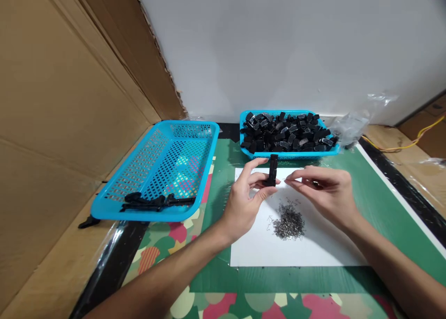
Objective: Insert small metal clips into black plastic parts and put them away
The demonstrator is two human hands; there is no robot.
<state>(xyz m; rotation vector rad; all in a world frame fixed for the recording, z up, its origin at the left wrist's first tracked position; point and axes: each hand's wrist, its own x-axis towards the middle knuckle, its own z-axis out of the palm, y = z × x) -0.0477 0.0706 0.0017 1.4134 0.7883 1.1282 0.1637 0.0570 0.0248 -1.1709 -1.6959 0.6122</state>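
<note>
My left hand holds a black plastic part upright between its fingers and thumb. Just to its right, my right hand has its thumb and forefinger pinched together, pointing at the part without touching it; whatever lies between those fingertips is too small to make out. Below both hands, a heap of small metal wire pieces lies on a white sheet, with a few loose pieces around its edge.
A blue basket full of black parts stands behind the sheet. Another blue basket on the left holds several longer black parts. Cardboard rises at the left; clear plastic bags lie at the back right.
</note>
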